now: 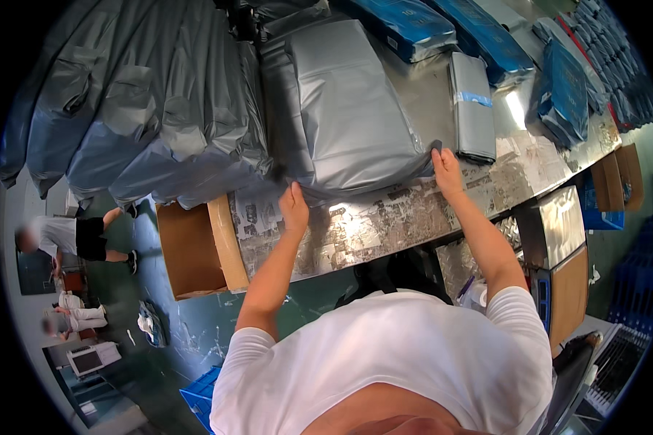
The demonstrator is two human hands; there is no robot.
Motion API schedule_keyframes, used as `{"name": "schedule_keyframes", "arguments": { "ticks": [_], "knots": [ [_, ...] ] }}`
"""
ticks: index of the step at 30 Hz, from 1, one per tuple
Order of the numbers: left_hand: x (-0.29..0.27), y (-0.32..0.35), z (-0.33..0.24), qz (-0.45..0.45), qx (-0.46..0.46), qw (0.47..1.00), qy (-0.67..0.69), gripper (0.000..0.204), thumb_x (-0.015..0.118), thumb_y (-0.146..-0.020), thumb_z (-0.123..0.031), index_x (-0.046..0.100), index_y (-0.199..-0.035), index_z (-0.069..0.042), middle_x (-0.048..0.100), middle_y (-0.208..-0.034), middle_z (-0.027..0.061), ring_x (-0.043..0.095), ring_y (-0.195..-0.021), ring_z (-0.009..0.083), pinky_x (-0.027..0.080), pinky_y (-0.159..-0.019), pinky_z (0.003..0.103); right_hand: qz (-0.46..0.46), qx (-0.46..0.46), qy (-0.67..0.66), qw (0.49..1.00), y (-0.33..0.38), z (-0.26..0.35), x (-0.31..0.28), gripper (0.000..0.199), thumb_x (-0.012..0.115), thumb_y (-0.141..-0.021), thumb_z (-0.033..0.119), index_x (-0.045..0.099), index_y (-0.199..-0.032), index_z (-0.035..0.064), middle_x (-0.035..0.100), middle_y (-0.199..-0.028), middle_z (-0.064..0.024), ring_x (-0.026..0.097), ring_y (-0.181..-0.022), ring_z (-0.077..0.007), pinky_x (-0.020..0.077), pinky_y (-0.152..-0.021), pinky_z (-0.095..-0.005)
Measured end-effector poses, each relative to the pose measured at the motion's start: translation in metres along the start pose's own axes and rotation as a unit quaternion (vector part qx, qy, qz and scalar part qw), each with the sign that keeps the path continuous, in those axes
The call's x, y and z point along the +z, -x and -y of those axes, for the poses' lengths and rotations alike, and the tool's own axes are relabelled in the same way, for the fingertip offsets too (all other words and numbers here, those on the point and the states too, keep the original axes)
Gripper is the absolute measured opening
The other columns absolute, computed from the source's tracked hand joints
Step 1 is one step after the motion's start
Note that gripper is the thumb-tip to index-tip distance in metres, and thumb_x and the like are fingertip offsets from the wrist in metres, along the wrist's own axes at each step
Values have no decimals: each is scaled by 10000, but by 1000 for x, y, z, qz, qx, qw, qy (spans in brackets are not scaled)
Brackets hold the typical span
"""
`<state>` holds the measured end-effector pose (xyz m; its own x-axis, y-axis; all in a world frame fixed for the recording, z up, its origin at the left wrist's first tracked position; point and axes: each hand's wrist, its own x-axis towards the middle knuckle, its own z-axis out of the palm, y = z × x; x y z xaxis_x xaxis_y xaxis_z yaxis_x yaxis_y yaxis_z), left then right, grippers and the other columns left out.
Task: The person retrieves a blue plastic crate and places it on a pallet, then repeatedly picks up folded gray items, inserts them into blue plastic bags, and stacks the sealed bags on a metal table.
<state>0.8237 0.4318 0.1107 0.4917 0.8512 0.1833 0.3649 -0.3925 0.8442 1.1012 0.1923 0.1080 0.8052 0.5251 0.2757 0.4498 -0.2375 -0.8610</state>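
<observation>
A large grey plastic mailer bag point(352, 109), bulky with something inside, lies on the worn metal table point(413, 225) in front of me. My left hand point(294, 209) is closed on its near left corner, thumb and fingers pinched together. At the near right corner, my right hand point(447, 172) pinches a dark tip of the same bag. What fills the bag is hidden.
Several filled grey bags point(149, 138) lean in a row at the left. A banded stack of flat grey bags point(474, 119) lies right of the bag, with blue packages point(563, 94) beyond. An open cardboard box point(196, 250) stands at the table's left end. People point(65, 235) are farther left.
</observation>
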Motion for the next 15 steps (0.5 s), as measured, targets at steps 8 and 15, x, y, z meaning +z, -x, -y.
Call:
{"name": "schedule_keyframes", "arguments": {
  "ticks": [8, 15],
  "knots": [
    [54, -15, 42, 37, -207, 978, -15, 438, 439, -879, -338, 531, -661, 31, 485, -562, 149, 458, -529, 207, 376, -557, 363, 123, 137, 134, 974, 4, -57, 45, 452, 398, -892, 365, 559, -729, -24, 542, -691, -251, 534, -643, -412, 411, -579, -421],
    [53, -22, 22, 126, -211, 968, -60, 253, 501, -821, -238, 534, -705, -15, 558, -603, 155, 580, -595, 281, 433, -590, 380, 263, 134, 65, 953, -11, -66, 36, 190, 440, -843, 165, 540, -808, 6, 515, -622, -92, 449, -582, -158, 407, -578, -316]
  ]
}}
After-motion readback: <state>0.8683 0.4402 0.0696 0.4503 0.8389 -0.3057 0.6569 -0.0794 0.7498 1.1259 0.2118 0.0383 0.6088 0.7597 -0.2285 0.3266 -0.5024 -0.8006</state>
